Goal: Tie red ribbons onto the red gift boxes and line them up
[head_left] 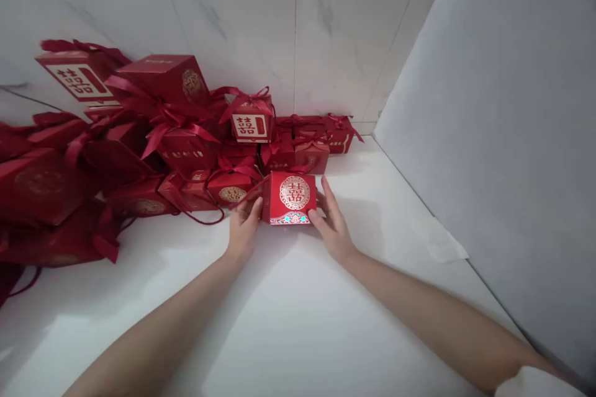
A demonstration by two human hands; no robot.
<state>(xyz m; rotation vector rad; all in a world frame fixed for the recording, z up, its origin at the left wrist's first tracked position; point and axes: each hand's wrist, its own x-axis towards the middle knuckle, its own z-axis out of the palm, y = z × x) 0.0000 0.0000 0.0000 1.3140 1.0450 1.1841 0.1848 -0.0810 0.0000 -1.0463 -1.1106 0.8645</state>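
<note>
Between my two hands, in front of the pile, is a red gift box (294,195) with a round gold double-happiness emblem and a patterned lower edge. My right hand (333,223) grips its right side, thumb at the lower front corner. My left hand (244,223) is closed at the box's left end, by its dark red ribbon or cord; exactly what its fingers pinch is partly hidden. Just behind the box stand more red gift boxes (311,155). A smaller box with a white label (250,126) sits on top of others.
Several red boxes with ribbons (181,149) are heaped along the left and back. A marbled tile wall (242,12) rises behind, and a plain grey panel (503,136) bounds the right. A white paper-like piece (442,242) lies by that panel on the white surface (288,322).
</note>
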